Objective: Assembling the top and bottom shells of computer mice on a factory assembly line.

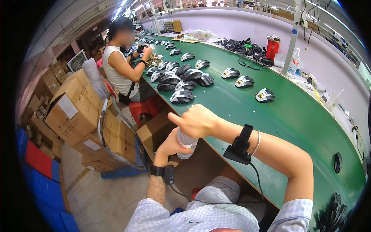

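A clear plastic water bottle (186,144) is held upright just off the front edge of the green table. Around its body, from the left side, my left hand (170,142) is closed. My right hand (196,120) is wrapped over the bottle's upper end, one finger or the thumb sticking out to the left. The bottle's cap and neck are hidden beneath that hand. Beyond my hands, a group of silver-and-black computer mice (182,96) lies on the table, the closest of them a short way past my right hand.
On the green table (232,104), single mice (265,95) stand in a spaced row. Black parts (334,210) are piled at the near right. A co-worker (121,62) sits at the far left, holding a dark object. Cardboard boxes (79,104) are stacked on a cart at left.
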`<state>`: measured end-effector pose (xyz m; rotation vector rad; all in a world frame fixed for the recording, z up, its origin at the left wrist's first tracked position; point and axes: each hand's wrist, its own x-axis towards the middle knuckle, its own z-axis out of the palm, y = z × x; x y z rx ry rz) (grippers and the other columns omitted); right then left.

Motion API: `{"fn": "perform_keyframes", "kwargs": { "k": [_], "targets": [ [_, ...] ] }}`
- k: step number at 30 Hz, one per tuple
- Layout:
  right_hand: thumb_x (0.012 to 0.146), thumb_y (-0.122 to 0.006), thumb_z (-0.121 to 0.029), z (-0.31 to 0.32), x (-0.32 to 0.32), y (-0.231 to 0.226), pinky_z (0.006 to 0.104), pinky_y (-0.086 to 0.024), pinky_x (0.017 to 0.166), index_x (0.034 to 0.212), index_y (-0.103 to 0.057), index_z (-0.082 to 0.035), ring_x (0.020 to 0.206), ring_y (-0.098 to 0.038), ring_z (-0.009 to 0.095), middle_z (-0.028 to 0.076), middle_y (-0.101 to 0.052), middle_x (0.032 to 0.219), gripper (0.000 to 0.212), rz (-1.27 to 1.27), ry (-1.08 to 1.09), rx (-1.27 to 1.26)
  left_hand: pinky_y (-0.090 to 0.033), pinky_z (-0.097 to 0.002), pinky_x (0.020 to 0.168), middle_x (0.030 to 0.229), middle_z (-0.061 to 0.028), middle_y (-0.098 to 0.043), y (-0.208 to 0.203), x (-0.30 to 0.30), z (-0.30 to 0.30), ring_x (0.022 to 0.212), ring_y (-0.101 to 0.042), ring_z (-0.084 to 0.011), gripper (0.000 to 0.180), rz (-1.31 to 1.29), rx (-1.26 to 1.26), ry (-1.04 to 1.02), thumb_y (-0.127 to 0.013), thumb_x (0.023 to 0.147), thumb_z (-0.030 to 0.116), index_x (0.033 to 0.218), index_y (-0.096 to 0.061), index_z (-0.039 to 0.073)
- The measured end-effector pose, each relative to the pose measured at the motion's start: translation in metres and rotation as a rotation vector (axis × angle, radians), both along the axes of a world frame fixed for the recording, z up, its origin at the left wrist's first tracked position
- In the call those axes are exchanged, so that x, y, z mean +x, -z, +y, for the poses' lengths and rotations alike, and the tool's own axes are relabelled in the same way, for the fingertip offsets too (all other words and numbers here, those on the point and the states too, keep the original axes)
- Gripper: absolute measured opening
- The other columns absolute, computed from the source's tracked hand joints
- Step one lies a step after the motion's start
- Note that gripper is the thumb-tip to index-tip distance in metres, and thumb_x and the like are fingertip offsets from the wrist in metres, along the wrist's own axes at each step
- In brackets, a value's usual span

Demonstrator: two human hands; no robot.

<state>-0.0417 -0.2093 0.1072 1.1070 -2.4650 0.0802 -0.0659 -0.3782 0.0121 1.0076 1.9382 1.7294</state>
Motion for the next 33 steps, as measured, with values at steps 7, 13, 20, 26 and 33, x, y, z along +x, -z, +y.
{"fn": "perform_keyframes", "kwargs": {
  "k": [7, 13, 20, 26, 33],
  "targets": [
    [0.077, -0.059, -0.021, -0.024, -0.010, 0.009, 0.0373, -0.050, 0.051, 0.088, -0.049, -0.001, 0.058, -0.064, 0.030, 0.014, -0.062, 0.063, 0.025, -0.177, 0.633, -0.023, -0.048, -0.0326, 0.081, 0.092, -0.0110, -0.063, 0.000, 0.033, 0.024, 0.088, -0.062, -0.0203, 0.059, 0.334, -0.069, -0.574, -0.077, 0.055, 0.003, 0.108, -0.051, 0.002],
    [0.078, -0.056, -0.019, -0.011, -0.002, 0.008, 0.0428, -0.046, 0.049, 0.088, -0.049, -0.003, 0.055, -0.061, 0.035, 0.015, -0.059, 0.058, 0.020, -0.165, 0.338, -0.236, -0.048, -0.0332, 0.079, 0.092, -0.0111, -0.063, 0.000, 0.032, 0.013, 0.087, -0.062, -0.0209, 0.057, 0.290, -0.066, -0.516, -0.076, 0.053, 0.004, 0.105, -0.051, 0.003],
    [0.077, -0.057, -0.019, -0.002, 0.008, 0.016, 0.0431, -0.043, 0.045, 0.092, -0.050, -0.007, 0.048, -0.057, 0.035, 0.013, -0.056, 0.052, 0.020, -0.141, 0.228, -0.247, -0.046, -0.0319, 0.082, 0.096, -0.0076, -0.061, -0.015, 0.026, 0.001, 0.090, -0.058, -0.0174, 0.060, 0.138, -0.066, -0.202, -0.074, 0.053, 0.005, 0.109, -0.051, 0.005],
    [0.076, -0.057, -0.020, -0.005, 0.010, 0.017, 0.0415, -0.043, 0.044, 0.092, -0.050, -0.007, 0.050, -0.058, 0.033, 0.013, -0.057, 0.053, 0.022, -0.167, 0.157, -0.157, -0.043, -0.0318, 0.087, 0.103, -0.0046, -0.059, -0.005, 0.004, -0.012, 0.097, -0.054, -0.0147, 0.071, -0.005, -0.100, 0.070, -0.077, 0.053, 0.006, 0.118, -0.049, 0.004],
    [0.077, -0.053, -0.022, -0.024, 0.003, -0.015, 0.0397, -0.042, 0.043, 0.094, -0.050, -0.004, 0.051, -0.061, 0.031, 0.013, -0.060, 0.056, 0.025, -0.152, -0.016, 0.099, -0.043, -0.0338, 0.090, 0.110, -0.0043, -0.057, 0.034, -0.024, -0.031, 0.102, -0.053, -0.0155, 0.087, -0.175, -0.036, 0.309, -0.087, 0.048, 0.010, 0.123, -0.044, 0.005]
  ]
}}
